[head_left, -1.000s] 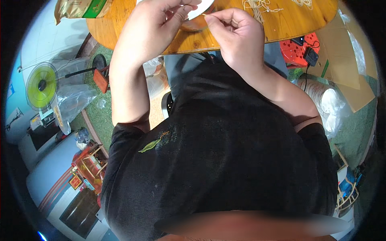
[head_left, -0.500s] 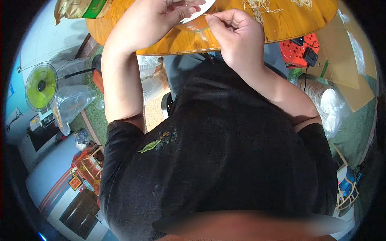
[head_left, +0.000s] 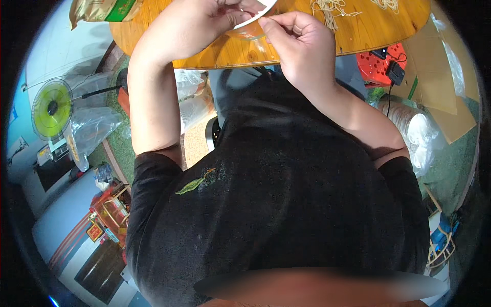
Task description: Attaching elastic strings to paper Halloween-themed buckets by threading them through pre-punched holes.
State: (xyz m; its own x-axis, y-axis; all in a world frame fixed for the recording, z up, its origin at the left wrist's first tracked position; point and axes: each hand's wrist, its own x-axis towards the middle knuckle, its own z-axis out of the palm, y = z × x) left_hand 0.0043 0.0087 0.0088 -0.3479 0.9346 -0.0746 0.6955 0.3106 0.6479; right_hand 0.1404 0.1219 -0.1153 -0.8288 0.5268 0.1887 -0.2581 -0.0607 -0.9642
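Note:
At the upper edge of the head view, my left hand [head_left: 227,16] is closed on a white curved rim [head_left: 258,16], whose far part is cut off by the picture's edge. Thumb and fingertips of my right hand [head_left: 302,36] are pinched together against the rim's right side. Whatever sits in that pinch is too small to make out. Below the rim, a see-through, shiny patch shows over the wooden table [head_left: 225,59]. Loose pale cords [head_left: 330,11] lie tangled beyond my right hand, with another tangle [head_left: 387,5] farther right.
A gold and green package [head_left: 105,9] lies at the table's far left. Below the table's right edge stands a red stool [head_left: 376,69] with a black plug and cable. A green fan [head_left: 52,109] is on the left, and wrapped white stacks [head_left: 419,130] stand right, near cardboard [head_left: 434,77].
My left hand has turned the white rim slightly, and it now shows as a narrower band. My right fingertips have shifted a little left and now meet the rim.

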